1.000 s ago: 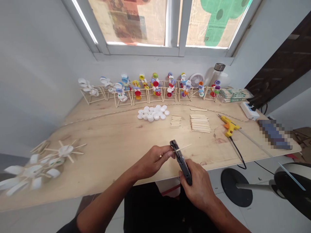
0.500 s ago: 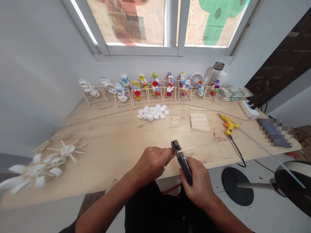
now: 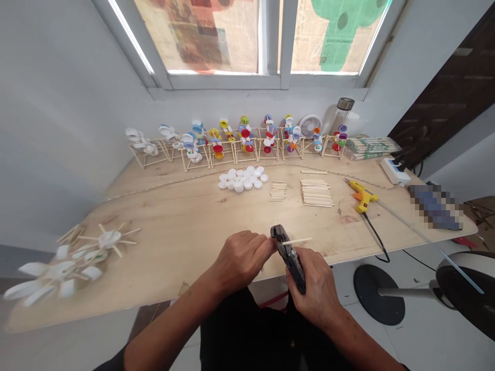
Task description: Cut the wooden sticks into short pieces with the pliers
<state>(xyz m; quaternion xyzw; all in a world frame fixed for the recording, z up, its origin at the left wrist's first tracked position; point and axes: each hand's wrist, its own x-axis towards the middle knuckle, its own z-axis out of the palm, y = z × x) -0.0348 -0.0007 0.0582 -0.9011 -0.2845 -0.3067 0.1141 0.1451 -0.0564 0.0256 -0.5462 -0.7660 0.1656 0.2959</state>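
My left hand [image 3: 240, 257] pinches a thin wooden stick [image 3: 298, 240] near the front edge of the wooden table [image 3: 174, 221]. The stick passes through the jaws of black cutting pliers [image 3: 286, 253], and its free end points right. My right hand [image 3: 313, 287] is wrapped round the pliers' handles, just below and right of the left hand. Both hands hover over the table's front edge.
White bottle caps [image 3: 243, 179], a short pile of sticks [image 3: 278, 190] and a longer pile of sticks [image 3: 316, 192] lie mid-table. A yellow glue gun [image 3: 362, 196] lies right. Stick-and-cap models [image 3: 240, 139] line the back wall. White spoked wheels [image 3: 77, 255] sit far left. A floor fan [image 3: 460, 288] stands right.
The hands with stick and pliers have dropped slightly toward the table's front edge; the left hand has closed in nearer the pliers' jaws. Everything else on the table is unmoved.
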